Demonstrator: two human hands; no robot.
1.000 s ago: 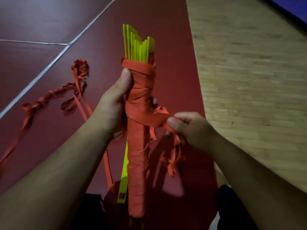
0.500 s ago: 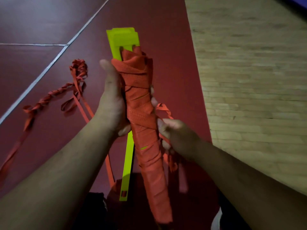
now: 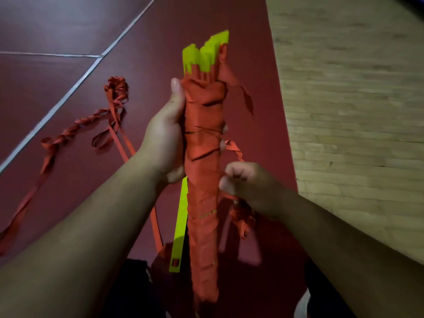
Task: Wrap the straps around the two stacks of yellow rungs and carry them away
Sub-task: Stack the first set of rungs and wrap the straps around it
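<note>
bundle (image 3: 203,171) between hands; loose strap (image 3: 75,131) on floor (image 3: 68,31) left

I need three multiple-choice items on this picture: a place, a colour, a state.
1. Where lies the loose strap?
A. on the wooden floor
B. on the red floor, left of the bundle
C. over an arm
2. The rung ends above the wrapping are:
A. blue
B. white
C. yellow-green
3. The left hand:
A. grips the bundle
B. lies flat
C. hangs idle
B: it trails over the red floor. C: bright tips show at the top. A: its fingertips curl round the wrapping.
</note>
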